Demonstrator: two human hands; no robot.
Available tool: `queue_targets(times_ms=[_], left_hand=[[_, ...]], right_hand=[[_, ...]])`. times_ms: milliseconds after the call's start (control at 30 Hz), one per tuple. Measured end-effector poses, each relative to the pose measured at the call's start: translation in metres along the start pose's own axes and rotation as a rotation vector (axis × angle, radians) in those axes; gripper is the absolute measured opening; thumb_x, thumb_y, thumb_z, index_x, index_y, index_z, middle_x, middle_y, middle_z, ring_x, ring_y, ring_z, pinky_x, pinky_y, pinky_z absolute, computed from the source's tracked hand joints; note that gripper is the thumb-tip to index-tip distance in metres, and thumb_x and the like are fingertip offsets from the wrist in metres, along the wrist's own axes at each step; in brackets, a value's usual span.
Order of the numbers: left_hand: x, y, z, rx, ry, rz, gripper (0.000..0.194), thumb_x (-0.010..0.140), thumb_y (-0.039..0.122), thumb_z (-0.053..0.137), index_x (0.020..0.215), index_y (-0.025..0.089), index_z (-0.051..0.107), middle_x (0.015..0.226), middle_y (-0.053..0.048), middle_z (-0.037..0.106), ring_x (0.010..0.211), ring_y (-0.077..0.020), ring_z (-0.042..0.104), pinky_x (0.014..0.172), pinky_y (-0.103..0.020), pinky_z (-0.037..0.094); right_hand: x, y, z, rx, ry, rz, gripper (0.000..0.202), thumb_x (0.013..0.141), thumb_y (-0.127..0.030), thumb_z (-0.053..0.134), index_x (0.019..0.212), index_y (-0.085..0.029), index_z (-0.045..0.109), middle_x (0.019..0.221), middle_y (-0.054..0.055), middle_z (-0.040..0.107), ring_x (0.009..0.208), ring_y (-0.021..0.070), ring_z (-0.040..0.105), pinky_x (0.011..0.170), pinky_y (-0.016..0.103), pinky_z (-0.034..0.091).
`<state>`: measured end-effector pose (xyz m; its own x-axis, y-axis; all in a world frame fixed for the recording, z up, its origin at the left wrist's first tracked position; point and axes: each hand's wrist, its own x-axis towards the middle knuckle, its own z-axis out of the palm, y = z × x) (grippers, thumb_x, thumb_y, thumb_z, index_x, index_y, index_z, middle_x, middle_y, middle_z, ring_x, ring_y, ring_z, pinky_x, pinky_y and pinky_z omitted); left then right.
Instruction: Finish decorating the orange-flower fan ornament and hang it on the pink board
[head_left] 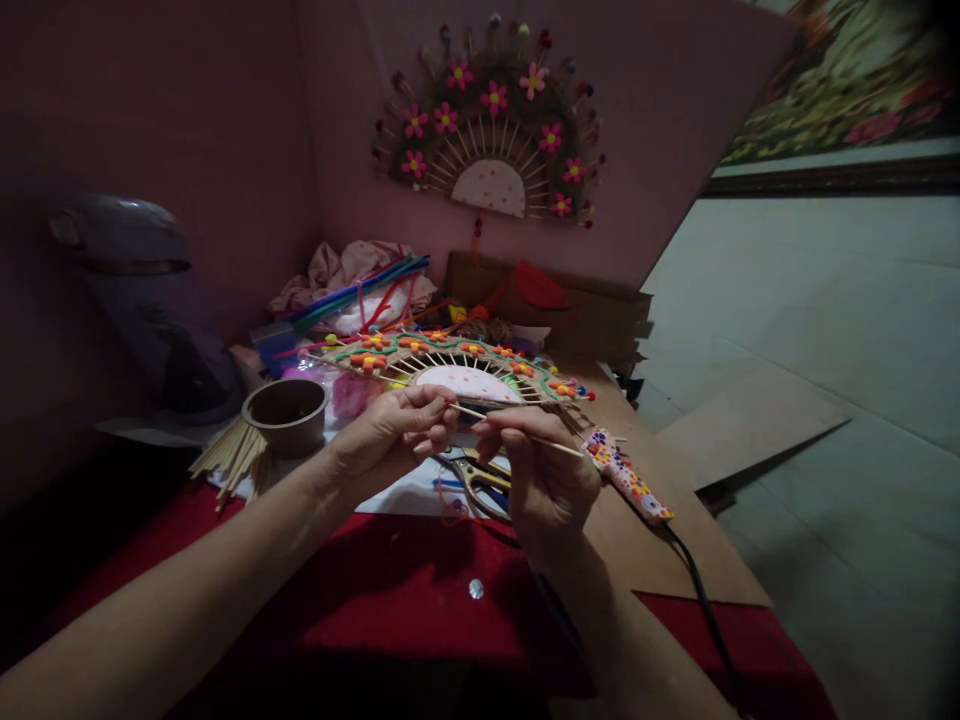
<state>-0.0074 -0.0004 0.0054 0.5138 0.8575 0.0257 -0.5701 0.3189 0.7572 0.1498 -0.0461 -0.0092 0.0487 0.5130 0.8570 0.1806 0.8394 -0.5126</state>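
A thin wooden stick runs slantwise between my hands above the table. My right hand is closed around its middle, with the far end sticking out to the right. The thumb and forefinger of my left hand pinch together at the stick's other tip; whether something small sits there is hard to make out. Just behind my hands lies a half-round fan with orange flowers, sticks and a white dotted centre. Scissors with golden handles rest below my hands, partly hidden by the right one.
A brown bowl stands left beside a bundle of sticks. A flower-patterned glue gun with a black cord lies on cardboard at right. A stand mixer is far left. A similar fan hangs on the wall.
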Motion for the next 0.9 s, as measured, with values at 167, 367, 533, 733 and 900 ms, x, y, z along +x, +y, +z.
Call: queue_targets(times_ms=[167, 367, 533, 733, 900], left_hand=[[0.0005, -0.0011, -0.0004, 0.019, -0.012, 0.011, 0.008, 0.073, 0.011, 0.073, 0.076, 0.009, 0.066, 0.066, -0.001, 0.058, 0.051, -0.0036, 0.051, 0.047, -0.011, 0.041], [0.0006, -0.0017, 0.0000, 0.025, -0.004, 0.012, 0.009, 0.072, 0.011, 0.074, 0.075, 0.009, 0.066, 0.066, -0.002, 0.058, 0.052, -0.0038, 0.051, 0.046, -0.011, 0.040], [0.0008, -0.0009, 0.0007, 0.044, 0.002, 0.018, 0.013, 0.069, 0.011, 0.076, 0.075, 0.009, 0.066, 0.066, -0.003, 0.059, 0.051, -0.0042, 0.050, 0.044, -0.012, 0.038], [-0.0011, 0.0001, 0.0046, 0.093, 0.013, 0.037, 0.017, 0.065, 0.013, 0.080, 0.075, 0.009, 0.067, 0.065, -0.004, 0.061, 0.050, -0.0044, 0.051, 0.045, -0.012, 0.039], [-0.0011, 0.0001, 0.0042, 0.100, -0.005, 0.043, 0.019, 0.063, 0.015, 0.081, 0.073, 0.007, 0.067, 0.062, -0.004, 0.062, 0.047, -0.0044, 0.050, 0.041, -0.012, 0.037]], right_hand=[[-0.0003, 0.0001, -0.0003, 0.014, 0.003, 0.010, 0.017, 0.092, -0.016, 0.051, 0.099, -0.024, 0.065, 0.083, 0.001, 0.067, 0.065, 0.0113, 0.061, 0.061, 0.029, 0.055], [-0.0011, 0.0009, -0.0006, 0.008, 0.010, 0.022, 0.017, 0.092, -0.017, 0.052, 0.099, -0.024, 0.065, 0.083, 0.001, 0.067, 0.065, 0.0115, 0.061, 0.062, 0.029, 0.054], [-0.0016, -0.0006, -0.0010, -0.003, -0.006, -0.004, 0.017, 0.091, -0.016, 0.052, 0.100, -0.023, 0.064, 0.086, 0.002, 0.067, 0.076, 0.0139, 0.065, 0.066, 0.031, 0.055], [-0.0018, -0.0040, -0.0025, -0.043, -0.058, -0.031, 0.017, 0.092, -0.014, 0.051, 0.099, -0.022, 0.064, 0.092, 0.004, 0.068, 0.082, 0.0151, 0.065, 0.068, 0.031, 0.055], [-0.0009, -0.0026, -0.0017, -0.026, -0.064, -0.017, 0.018, 0.092, -0.012, 0.050, 0.099, -0.021, 0.063, 0.089, 0.004, 0.067, 0.081, 0.0151, 0.064, 0.067, 0.030, 0.055]])
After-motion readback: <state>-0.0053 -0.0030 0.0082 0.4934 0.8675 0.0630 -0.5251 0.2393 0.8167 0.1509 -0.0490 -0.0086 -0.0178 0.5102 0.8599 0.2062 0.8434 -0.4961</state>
